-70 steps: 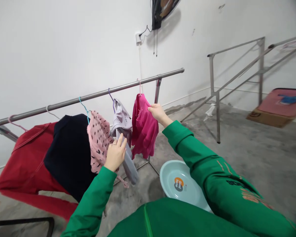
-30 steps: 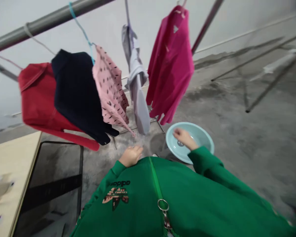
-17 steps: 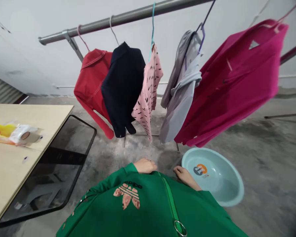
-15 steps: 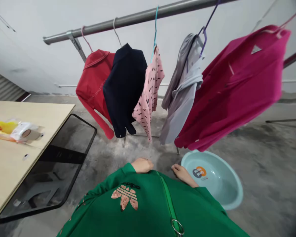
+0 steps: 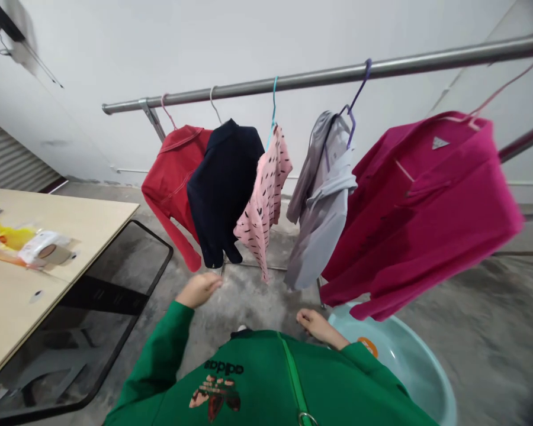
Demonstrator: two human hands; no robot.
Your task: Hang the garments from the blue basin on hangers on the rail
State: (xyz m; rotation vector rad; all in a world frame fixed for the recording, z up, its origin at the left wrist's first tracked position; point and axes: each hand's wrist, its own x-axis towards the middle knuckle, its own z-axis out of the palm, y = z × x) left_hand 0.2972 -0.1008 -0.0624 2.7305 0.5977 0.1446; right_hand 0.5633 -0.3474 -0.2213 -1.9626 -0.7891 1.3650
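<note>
Left hand (image 5: 199,289) is hovering just below the navy garment (image 5: 226,183), fingers bunching loosely together. Right hand (image 5: 316,325) is resting half-fisted in the air beside the pale blue basin (image 5: 430,370). Red (image 5: 177,171), navy, spotted pink (image 5: 266,189), grey (image 5: 324,219) and magenta garments (image 5: 421,219) are hanging along the metal rail (image 5: 320,77).

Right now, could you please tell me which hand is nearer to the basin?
Right. The right hand is just left of the basin; the left hand is farther left, below the dark shirt in view.
</note>
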